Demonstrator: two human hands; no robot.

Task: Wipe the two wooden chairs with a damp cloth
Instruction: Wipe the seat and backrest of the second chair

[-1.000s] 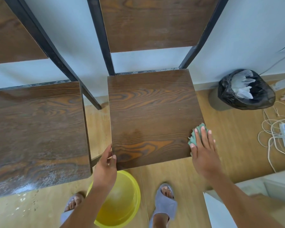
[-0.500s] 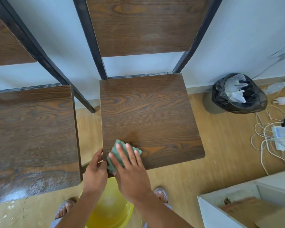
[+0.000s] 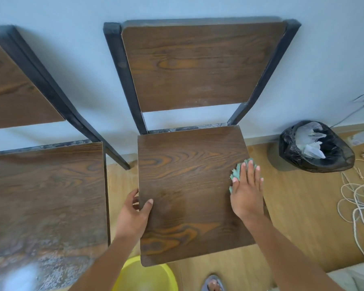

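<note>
Two dark wooden chairs with black metal frames stand side by side against a pale wall. The right chair's seat [image 3: 189, 185] lies in the middle of the view, its backrest [image 3: 200, 66] above. My right hand [image 3: 247, 192] presses a green cloth [image 3: 237, 172] flat on the seat's right edge, fingers spread over it. My left hand [image 3: 133, 215] grips the seat's left edge, thumb on top. The left chair's seat [image 3: 44, 198] shows whitish dusty smears near its front.
A yellow basin [image 3: 145, 276] sits on the wooden floor under the right seat's front edge, beside my sandalled foot [image 3: 213, 283]. A black-lined bin [image 3: 315, 145] stands at the right wall. White cables [image 3: 357, 198] lie on the floor at far right.
My right hand has swept the cloth from the seat's front left corner across to its right edge. My left hand slid further back along the left edge. The camera tilted up.
</note>
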